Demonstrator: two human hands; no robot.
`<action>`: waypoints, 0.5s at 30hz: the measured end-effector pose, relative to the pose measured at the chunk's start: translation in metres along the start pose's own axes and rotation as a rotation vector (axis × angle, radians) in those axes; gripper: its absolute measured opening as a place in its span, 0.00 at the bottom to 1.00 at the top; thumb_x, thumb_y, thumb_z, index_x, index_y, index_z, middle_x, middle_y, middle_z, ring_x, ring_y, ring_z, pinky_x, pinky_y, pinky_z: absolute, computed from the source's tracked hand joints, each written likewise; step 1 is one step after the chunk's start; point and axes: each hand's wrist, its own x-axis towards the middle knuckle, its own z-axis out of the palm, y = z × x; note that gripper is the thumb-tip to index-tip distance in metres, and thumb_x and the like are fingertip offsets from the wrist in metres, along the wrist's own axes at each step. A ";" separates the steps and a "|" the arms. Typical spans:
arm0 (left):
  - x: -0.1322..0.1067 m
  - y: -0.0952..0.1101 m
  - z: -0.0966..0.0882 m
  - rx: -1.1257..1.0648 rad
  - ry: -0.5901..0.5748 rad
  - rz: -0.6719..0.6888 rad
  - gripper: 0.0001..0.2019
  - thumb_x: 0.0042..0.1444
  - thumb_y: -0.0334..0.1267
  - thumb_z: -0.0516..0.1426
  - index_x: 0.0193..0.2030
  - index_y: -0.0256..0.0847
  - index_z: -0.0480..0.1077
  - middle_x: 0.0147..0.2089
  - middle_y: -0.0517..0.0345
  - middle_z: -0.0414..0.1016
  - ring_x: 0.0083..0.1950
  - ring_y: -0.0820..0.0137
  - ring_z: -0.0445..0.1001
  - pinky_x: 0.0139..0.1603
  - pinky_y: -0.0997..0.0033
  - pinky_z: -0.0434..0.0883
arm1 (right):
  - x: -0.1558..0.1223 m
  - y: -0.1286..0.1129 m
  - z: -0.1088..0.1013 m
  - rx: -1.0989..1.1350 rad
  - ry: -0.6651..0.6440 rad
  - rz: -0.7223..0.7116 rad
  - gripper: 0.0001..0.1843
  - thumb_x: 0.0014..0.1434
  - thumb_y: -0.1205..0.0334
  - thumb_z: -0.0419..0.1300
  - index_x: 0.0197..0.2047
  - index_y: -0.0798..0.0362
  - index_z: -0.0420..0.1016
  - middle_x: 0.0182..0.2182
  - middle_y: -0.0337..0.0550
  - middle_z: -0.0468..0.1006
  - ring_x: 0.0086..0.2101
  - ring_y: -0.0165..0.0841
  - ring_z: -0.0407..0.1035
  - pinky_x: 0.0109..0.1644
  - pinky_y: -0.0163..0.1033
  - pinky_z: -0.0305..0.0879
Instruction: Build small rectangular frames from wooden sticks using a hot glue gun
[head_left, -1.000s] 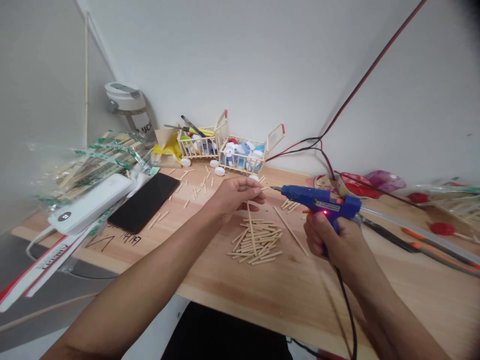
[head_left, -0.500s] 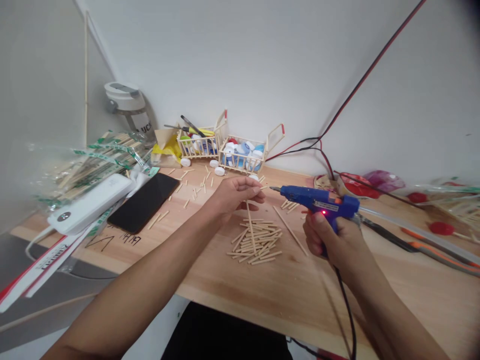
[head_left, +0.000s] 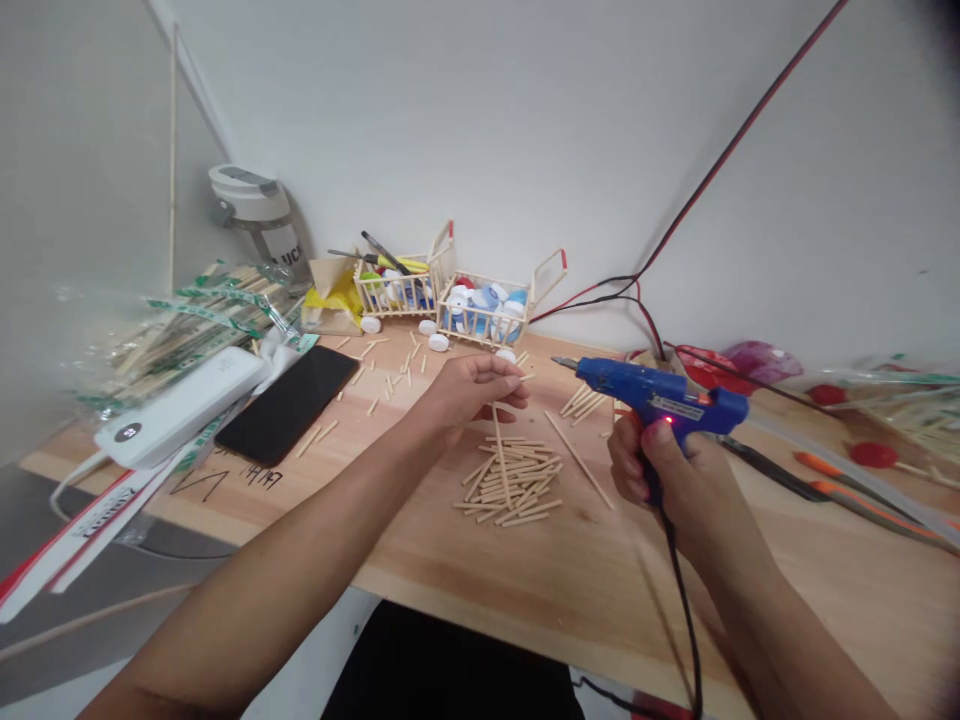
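My left hand (head_left: 476, 390) pinches a short wooden stick (head_left: 527, 377) between its fingertips, above a loose pile of wooden sticks (head_left: 510, 482) on the table. My right hand (head_left: 675, 470) is closed around the grip of a blue hot glue gun (head_left: 660, 400), and a red light glows on the gun's side. The gun's metal nozzle (head_left: 564, 362) points left toward the held stick, with a gap between them. A black power cord (head_left: 679, 600) runs down from the gun's handle.
Two small stick-built baskets (head_left: 484, 315) hold bottle caps at the back of the wooden table (head_left: 450, 560). A black phone (head_left: 289, 405) and white power bank (head_left: 180, 405) lie left. Bagged sticks sit far left; orange-handled tools (head_left: 862, 505) lie right. Red-and-black wires run up the wall.
My right hand has moved the glue gun up and to the right, widening the gap between its nozzle and the stick. My left hand has barely moved.
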 end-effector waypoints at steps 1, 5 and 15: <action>0.000 0.000 0.000 -0.003 0.001 -0.001 0.07 0.51 0.32 0.63 0.36 0.34 0.70 0.32 0.54 0.77 0.32 0.72 0.76 0.31 0.73 0.72 | 0.000 -0.001 0.001 0.063 -0.008 0.008 0.24 0.57 0.37 0.56 0.29 0.52 0.63 0.20 0.34 0.61 0.16 0.22 0.54 0.17 0.31 0.48; 0.000 0.000 0.001 -0.007 0.002 -0.013 0.05 0.52 0.31 0.62 0.35 0.34 0.70 0.31 0.54 0.77 0.31 0.72 0.77 0.32 0.73 0.72 | 0.002 -0.002 0.001 0.261 0.026 0.113 0.24 0.53 0.36 0.58 0.36 0.50 0.67 0.24 0.37 0.68 0.15 0.22 0.55 0.14 0.29 0.43; 0.001 0.000 -0.001 0.002 -0.002 0.012 0.03 0.54 0.29 0.61 0.35 0.34 0.70 0.31 0.55 0.77 0.32 0.72 0.77 0.32 0.72 0.72 | -0.009 -0.024 -0.058 0.244 0.252 0.126 0.26 0.49 0.35 0.61 0.31 0.51 0.71 0.25 0.42 0.66 0.22 0.28 0.60 0.17 0.31 0.52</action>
